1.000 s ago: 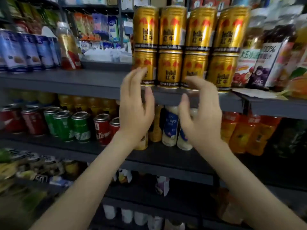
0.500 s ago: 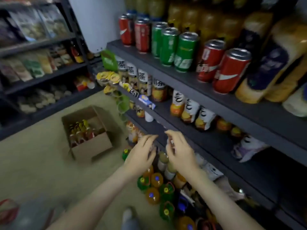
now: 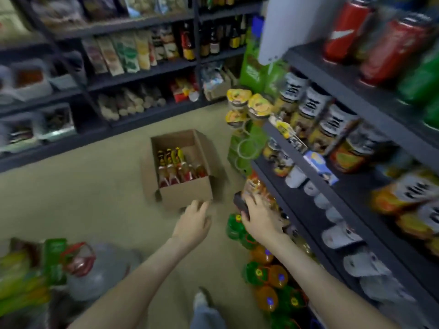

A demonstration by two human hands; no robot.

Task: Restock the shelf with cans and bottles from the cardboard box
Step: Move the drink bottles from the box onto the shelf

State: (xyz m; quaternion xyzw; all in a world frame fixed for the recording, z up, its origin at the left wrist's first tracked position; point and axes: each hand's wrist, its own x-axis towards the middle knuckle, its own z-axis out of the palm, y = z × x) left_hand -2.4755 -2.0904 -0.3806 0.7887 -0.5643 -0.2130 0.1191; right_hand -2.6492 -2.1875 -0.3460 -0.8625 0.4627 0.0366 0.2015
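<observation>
Now – left hand [image 3: 193, 220] grip released, fingers spread, empty, just short of the cardboard box [image 3: 181, 172] near wall | right hand [image 3: 257, 218] beside it, grip state unclear | bottles [image 3: 177, 168] inside box, upright – ahead of left hand, the nearer one.

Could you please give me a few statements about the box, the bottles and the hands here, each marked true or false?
1. The box sits on the floor. True.
2. The box is empty. False: bottles stand in it.
3. The left hand holds a bottle. False: it is open and empty, near the box.
4. The box flaps are taped shut. False: the box is open.
5. The right hand is beside the shelf. True.
</observation>
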